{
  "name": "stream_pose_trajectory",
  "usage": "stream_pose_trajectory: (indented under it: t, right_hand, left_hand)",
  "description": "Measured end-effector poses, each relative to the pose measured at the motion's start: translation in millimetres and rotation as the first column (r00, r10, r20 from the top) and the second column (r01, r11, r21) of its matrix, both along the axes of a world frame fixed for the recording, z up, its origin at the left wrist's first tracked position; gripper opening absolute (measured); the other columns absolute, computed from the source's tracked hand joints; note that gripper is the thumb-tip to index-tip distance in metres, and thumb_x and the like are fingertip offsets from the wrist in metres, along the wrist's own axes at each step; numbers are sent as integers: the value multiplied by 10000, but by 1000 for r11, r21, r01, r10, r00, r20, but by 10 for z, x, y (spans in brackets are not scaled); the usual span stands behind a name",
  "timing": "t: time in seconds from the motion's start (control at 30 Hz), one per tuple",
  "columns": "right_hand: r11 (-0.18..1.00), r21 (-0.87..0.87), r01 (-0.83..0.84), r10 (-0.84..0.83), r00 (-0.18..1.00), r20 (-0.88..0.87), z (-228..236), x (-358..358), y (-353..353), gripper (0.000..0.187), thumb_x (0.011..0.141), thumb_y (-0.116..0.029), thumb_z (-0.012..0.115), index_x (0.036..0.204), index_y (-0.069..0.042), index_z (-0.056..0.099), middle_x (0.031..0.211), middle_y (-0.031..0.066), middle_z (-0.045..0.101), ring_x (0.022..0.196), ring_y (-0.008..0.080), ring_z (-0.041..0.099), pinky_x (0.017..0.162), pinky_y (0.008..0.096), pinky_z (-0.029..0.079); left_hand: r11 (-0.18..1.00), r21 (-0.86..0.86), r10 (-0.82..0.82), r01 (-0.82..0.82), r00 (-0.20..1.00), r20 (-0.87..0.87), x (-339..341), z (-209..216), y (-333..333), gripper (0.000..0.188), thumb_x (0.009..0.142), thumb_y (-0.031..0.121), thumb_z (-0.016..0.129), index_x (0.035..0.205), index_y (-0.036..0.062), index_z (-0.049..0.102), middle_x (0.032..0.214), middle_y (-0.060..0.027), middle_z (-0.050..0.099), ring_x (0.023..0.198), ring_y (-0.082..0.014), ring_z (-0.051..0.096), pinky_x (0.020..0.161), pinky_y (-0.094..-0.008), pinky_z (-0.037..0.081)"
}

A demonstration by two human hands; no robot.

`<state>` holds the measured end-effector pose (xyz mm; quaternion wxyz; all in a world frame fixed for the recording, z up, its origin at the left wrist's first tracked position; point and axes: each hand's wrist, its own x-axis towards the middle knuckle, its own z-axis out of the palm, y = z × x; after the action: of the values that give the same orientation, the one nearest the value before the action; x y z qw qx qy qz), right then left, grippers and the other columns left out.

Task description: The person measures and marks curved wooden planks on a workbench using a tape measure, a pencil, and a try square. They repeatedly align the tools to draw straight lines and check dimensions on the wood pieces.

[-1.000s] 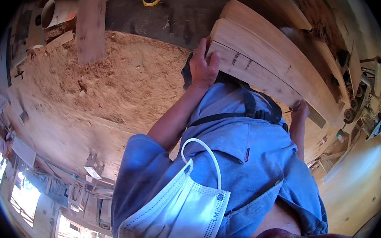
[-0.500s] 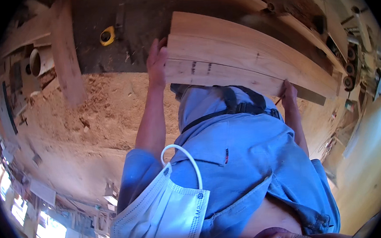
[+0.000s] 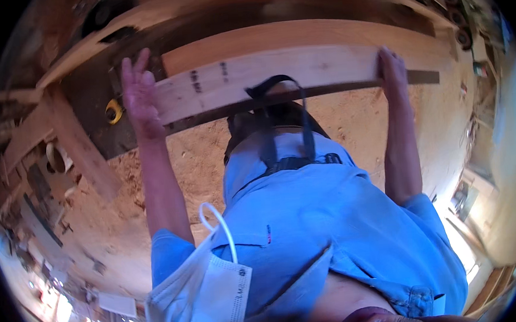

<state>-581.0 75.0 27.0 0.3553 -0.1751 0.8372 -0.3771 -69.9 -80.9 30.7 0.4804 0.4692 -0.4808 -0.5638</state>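
Note:
A pale wooden board (image 3: 270, 71) with dark marks near its left end stretches across in front of me. Behind it lies a second, more orange board (image 3: 255, 38), close along its far edge. My left hand (image 3: 141, 100) is at the left end of the near board, its palm side against the end and its fingers stretched out and apart. Around the near board near its right end, my right hand (image 3: 392, 74) is closed, with fingers over the top. A yellow tape measure (image 3: 113, 111) rests just left of my left hand.
The boards are over a dark bench top (image 3: 97, 133). A wooden beam (image 3: 80, 143) crosses at the left, near a pipe-like round piece (image 3: 59, 157). Sawdust covers the floor (image 3: 201, 159). A white mask (image 3: 201, 293) hangs in the lower view.
My left hand's fingers have spread apart at the board end. The near board now looks tilted against the one behind, and both hands sit wider apart. The whole view has shifted.

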Motion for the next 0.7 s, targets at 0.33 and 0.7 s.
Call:
stream_pose_trajectory:
  t: [0.33, 0.7]
  right_hand:
    - [957, -260, 131, -105, 988, 114, -98, -476, 42, 262, 970, -288, 605, 967, -29, 644, 830, 14, 582, 680, 126, 556, 649, 286, 471]
    - [987, 141, 71, 63, 640, -766, -1047, -4582, 1511, 327, 898, -266, 496, 1067, -43, 664, 1070, 257, 658, 1048, 426, 617, 891, 501, 483]
  left_hand:
    - [932, 309, 241, -192, 962, -128, -111, -515, -161, 630, 999, 373, 547, 1476, -8, 390, 1494, -153, 447, 1332, -269, 463, 1130, -426, 348]
    - [819, 137, 525, -557, 824, 211, 381, -1549, 364, 438, 1018, 314, 421, 1304, 21, 575, 1300, -123, 618, 1161, -265, 601, 1022, -380, 464]
